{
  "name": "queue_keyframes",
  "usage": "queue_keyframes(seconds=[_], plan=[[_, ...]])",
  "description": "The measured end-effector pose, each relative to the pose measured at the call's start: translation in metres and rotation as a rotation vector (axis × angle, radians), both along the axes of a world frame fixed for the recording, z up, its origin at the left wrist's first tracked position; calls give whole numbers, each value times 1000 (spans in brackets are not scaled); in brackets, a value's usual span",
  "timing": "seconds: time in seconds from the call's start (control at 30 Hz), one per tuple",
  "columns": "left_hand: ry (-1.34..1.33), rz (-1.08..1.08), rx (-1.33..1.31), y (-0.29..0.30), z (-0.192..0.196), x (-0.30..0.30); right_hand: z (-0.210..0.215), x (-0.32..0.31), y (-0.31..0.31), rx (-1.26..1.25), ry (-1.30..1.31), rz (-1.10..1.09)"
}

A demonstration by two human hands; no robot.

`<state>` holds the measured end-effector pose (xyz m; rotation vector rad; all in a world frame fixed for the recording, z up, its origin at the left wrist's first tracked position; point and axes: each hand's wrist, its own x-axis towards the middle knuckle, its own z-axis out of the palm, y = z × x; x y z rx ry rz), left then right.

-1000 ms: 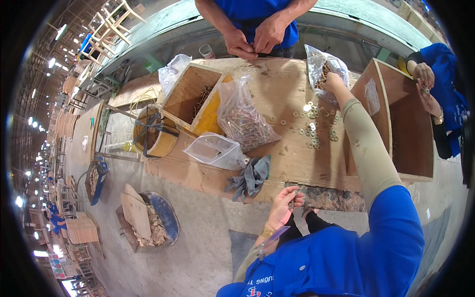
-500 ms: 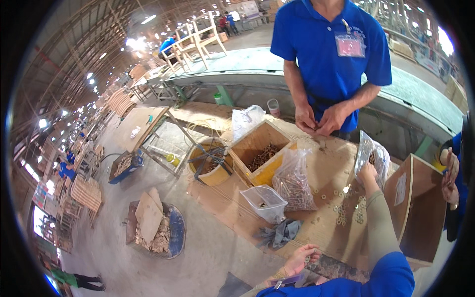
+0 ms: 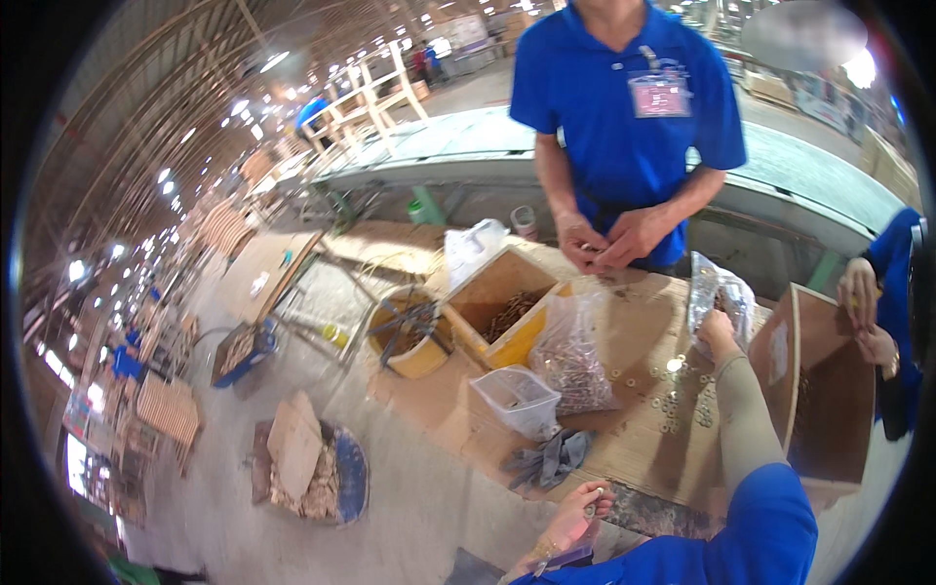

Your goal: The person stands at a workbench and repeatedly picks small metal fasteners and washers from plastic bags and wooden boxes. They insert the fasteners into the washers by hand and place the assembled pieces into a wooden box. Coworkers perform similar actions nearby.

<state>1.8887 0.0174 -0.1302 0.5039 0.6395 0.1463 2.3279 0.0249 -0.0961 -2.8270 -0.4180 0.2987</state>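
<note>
**Honestly, the washer bagging looks about midway**

So the right hand (image 3: 719, 330) is up at the far side of the wooden table (image 3: 634, 341), gripping the mouth of a clear plastic bag (image 3: 712, 292). Loose washers (image 3: 678, 395) are scattered on the table just beside it, so plenty looks unbagged. The left hand (image 3: 580, 509) sits near the table's front edge, fingers pinched on something small; can't tell what. One filled bag (image 3: 570, 361) already stands by the yellow-sided box (image 3: 502, 307).

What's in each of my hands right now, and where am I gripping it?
The right hand reaches into a clear plastic bag at its open top. The left hand pinches something small at its fingertips, too small to identify.
</note>
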Motion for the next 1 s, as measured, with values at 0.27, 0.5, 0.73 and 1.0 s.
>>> queue_keyframes(seconds=[0.27, 0.5, 0.73, 1.0], plan=[[-14, -9, -35, 5, 3, -6, 24, -6, -5, 486, 41, -257], [27, 19, -52, 3, 17, 19, 25, -31, -25, 1847, 622, -381], [-33, -120, 111, 3, 57, 43, 41, -163, -68, 1900, 1589, -222], [-205, -276, 351, -6, 139, 105, 145, -238, -154, 1597, 1003, -2]])
